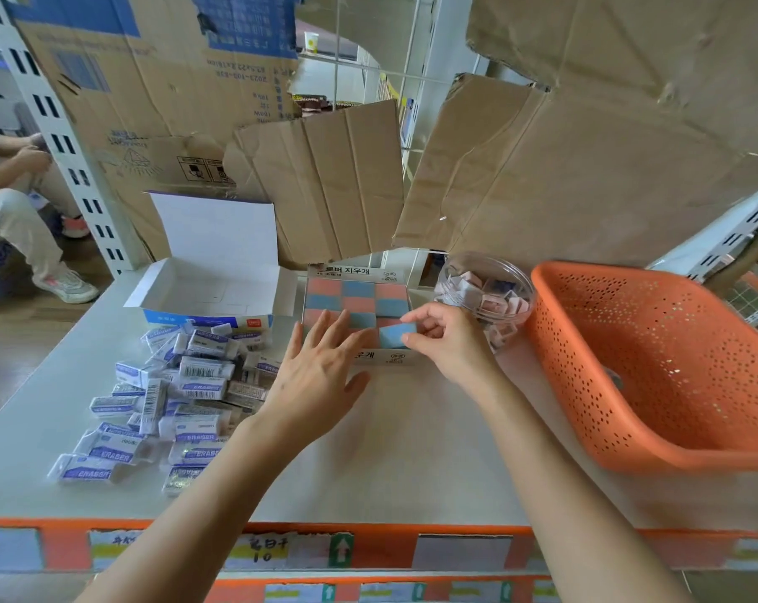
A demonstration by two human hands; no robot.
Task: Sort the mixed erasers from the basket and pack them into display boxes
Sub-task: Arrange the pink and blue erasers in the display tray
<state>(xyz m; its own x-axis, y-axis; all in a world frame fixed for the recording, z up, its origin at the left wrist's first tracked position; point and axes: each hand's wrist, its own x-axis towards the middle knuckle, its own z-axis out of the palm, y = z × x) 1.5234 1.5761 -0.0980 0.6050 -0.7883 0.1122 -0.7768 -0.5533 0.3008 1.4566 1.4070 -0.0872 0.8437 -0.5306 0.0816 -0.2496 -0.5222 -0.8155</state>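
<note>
While right hand [446,341] pinches blue eraser [394,335], long axis sideways, left hand [316,367] flat on box [385,358]

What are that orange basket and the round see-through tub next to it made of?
The orange basket looks like moulded plastic, slightly glossy: small holes all over, rounded rim. The round tub is probably clear glossy plastic, since the small erasers inside show through; glass cannot be ruled out.

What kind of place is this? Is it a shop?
Probably a stationery shop's stockroom: a pile of wrapped erasers, slotted shelf posts, and handwritten label strips on the shelf edge.
</note>
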